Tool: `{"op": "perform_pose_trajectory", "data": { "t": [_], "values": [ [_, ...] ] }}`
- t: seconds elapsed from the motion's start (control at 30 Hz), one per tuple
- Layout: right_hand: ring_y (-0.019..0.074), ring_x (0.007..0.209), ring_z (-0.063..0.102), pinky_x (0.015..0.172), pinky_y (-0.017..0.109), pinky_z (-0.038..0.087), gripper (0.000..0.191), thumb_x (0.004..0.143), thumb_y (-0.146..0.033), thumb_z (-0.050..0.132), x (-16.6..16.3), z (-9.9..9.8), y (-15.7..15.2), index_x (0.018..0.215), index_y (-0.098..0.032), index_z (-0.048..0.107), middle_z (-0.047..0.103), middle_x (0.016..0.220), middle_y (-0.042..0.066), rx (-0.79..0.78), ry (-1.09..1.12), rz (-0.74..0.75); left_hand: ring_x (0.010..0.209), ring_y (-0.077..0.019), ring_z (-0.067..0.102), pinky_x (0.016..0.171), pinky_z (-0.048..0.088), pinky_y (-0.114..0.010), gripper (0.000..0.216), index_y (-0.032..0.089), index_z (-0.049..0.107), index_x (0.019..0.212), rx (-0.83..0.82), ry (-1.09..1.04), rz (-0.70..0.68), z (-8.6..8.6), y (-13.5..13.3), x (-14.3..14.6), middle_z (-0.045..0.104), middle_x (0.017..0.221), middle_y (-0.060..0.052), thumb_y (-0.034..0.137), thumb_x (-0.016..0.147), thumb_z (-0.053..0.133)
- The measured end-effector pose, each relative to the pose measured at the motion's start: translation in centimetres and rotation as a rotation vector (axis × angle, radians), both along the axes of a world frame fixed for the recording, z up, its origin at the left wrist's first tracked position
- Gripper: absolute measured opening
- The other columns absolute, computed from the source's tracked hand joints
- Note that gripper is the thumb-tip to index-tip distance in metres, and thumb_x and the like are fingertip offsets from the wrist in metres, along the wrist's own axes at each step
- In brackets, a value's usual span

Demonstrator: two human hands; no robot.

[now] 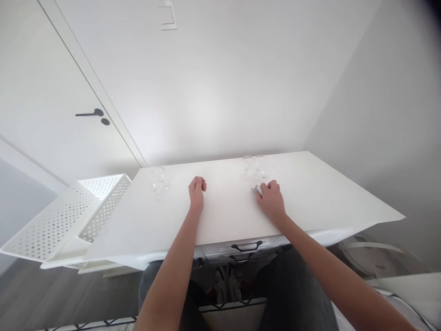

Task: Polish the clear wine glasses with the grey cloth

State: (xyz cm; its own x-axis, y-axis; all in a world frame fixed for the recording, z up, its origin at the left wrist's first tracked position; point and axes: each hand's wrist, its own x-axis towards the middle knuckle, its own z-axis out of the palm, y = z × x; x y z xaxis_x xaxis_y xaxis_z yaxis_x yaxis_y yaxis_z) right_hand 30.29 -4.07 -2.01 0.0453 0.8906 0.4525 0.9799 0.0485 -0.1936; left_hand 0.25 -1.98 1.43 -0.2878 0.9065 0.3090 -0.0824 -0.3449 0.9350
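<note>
Forearms, right fingers around a pale object, long axis roughly crosswise, tip leftward, left fingers curled

Before me is the table, with drawers under its near edge. My left hand is over it, and to the left of this hand stands one group of glassware. My right hand has a small object at its fingers; just behind is a second glassware group. Behind the table is the wall, at left a rack, and beyond it a door.
</note>
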Motion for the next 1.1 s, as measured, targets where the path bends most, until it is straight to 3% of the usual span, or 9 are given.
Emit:
{"op": "perform_pose_trajectory", "data": {
  "t": [0.13, 0.23, 0.37, 0.5, 0.57, 0.67, 0.83, 0.97, 1.1],
  "values": [
    [0.0293, 0.096, 0.047, 0.088, 0.042, 0.045, 0.029, 0.098, -0.033, 0.044, -0.3, 0.4, -0.3, 0.102, -0.017, 0.067, 0.049, 0.104, 0.015, 0.032, -0.025, 0.102, 0.052, -0.0097, 0.037, 0.051, 0.029, -0.024, 0.038, 0.02, 0.05, 0.069, 0.12, -0.074, 0.333, 0.2, -4.2, -3.6, 0.042, 0.057, 0.002, 0.046, 0.096, 0.055],
    [0.0301, 0.1, 0.05, 0.093, 0.044, 0.044, 0.036, 0.1, -0.035, 0.041, -0.4, 0.5, -0.6, 0.115, -0.017, 0.068, 0.055, 0.105, 0.015, 0.038, 0.049, 0.161, 0.047, -0.009, 0.036, 0.046, 0.025, -0.022, 0.031, 0.022, 0.051, 0.081, 0.055, -0.237, 0.561, -0.3, -6.1, -7.9, 0.043, 0.054, 0.005, 0.05, 0.095, 0.052],
    [0.0265, 0.091, 0.062, 0.085, 0.038, 0.048, 0.044, 0.101, -0.044, 0.041, -1.1, 0.9, -0.5, 0.131, -0.02, 0.063, 0.069, 0.099, 0.011, -0.065, 0.308, 0.191, 0.05, -0.0094, 0.051, 0.052, 0.041, -0.022, 0.045, 0.031, 0.046, 0.124, -0.234, -0.482, 0.372, -0.5, -6.2, -12.3, 0.069, 0.079, 0.0, 0.064, 0.093, 0.049],
    [0.0214, 0.071, 0.064, 0.066, 0.032, 0.051, 0.041, 0.095, -0.057, 0.05, -4.3, 2.4, 0.7, 0.109, -0.022, 0.067, 0.071, 0.081, 0.005, -0.185, 0.874, 0.189, 0.06, -0.0138, 0.062, 0.054, 0.046, -0.024, 0.068, 0.037, 0.032, 0.144, -0.353, -0.588, 0.229, -0.1, -4.6, -13.8, 0.075, 0.103, -0.011, 0.08, 0.092, 0.037],
    [0.0206, 0.074, 0.068, 0.06, 0.03, 0.052, 0.034, 0.087, -0.049, 0.062, -7.0, 3.2, 1.8, 0.108, -0.022, 0.065, 0.073, 0.094, 0.007, -0.39, 1.279, 0.269, 0.063, -0.0148, 0.065, 0.055, 0.048, -0.024, 0.068, 0.037, 0.033, 0.145, -0.355, -0.619, 0.194, 0.0, -3.9, -14.0, 0.075, 0.109, -0.014, 0.08, 0.093, 0.034],
    [0.0199, 0.091, 0.071, 0.072, 0.031, 0.059, 0.037, 0.073, -0.024, 0.068, -11.4, 3.9, 3.6, 0.11, -0.023, 0.065, 0.072, 0.115, 0.007, -0.603, 1.704, 0.405, 0.067, -0.0132, 0.067, 0.061, 0.053, -0.024, 0.058, 0.032, 0.043, 0.139, -0.288, -0.671, 0.172, -0.2, -3.3, -14.3, 0.074, 0.114, -0.015, 0.073, 0.098, 0.037],
    [0.0201, 0.101, 0.067, 0.081, 0.036, 0.062, 0.059, 0.063, -0.01, 0.064, -15.1, 3.0, 5.2, 0.119, -0.029, 0.065, 0.07, 0.122, 0.002, -0.67, 1.867, 0.579, 0.076, -0.013, 0.07, 0.063, 0.055, -0.022, 0.046, 0.024, 0.056, 0.123, -0.209, -0.762, 0.156, -0.6, -2.8, -15.3, 0.071, 0.12, -0.019, 0.062, 0.102, 0.04],
    [0.0239, 0.102, 0.067, 0.086, 0.043, 0.063, 0.054, 0.065, -0.01, 0.062, -14.7, 2.1, 5.3, 0.116, -0.024, 0.065, 0.07, 0.119, 0.007, -0.725, 1.922, 0.64, 0.083, -0.0139, 0.071, 0.064, 0.056, -0.022, 0.04, 0.019, 0.063, 0.109, -0.182, -0.778, 0.188, -0.3, -3.6, -15.1, 0.07, 0.121, -0.019, 0.053, 0.103, 0.043],
    [0.0262, 0.098, 0.069, 0.088, 0.048, 0.063, 0.046, 0.073, -0.018, 0.057, -14.6, 1.9, 5.6, 0.118, -0.019, 0.063, 0.071, 0.115, 0.01, -0.8, 1.972, 0.643, 0.081, -0.0131, 0.071, 0.069, 0.057, -0.023, 0.035, 0.02, 0.066, 0.111, -0.154, -0.641, 0.245, 0.7, -5.0, -12.4, 0.073, 0.112, -0.014, 0.05, 0.097, 0.054]
  ]
}}
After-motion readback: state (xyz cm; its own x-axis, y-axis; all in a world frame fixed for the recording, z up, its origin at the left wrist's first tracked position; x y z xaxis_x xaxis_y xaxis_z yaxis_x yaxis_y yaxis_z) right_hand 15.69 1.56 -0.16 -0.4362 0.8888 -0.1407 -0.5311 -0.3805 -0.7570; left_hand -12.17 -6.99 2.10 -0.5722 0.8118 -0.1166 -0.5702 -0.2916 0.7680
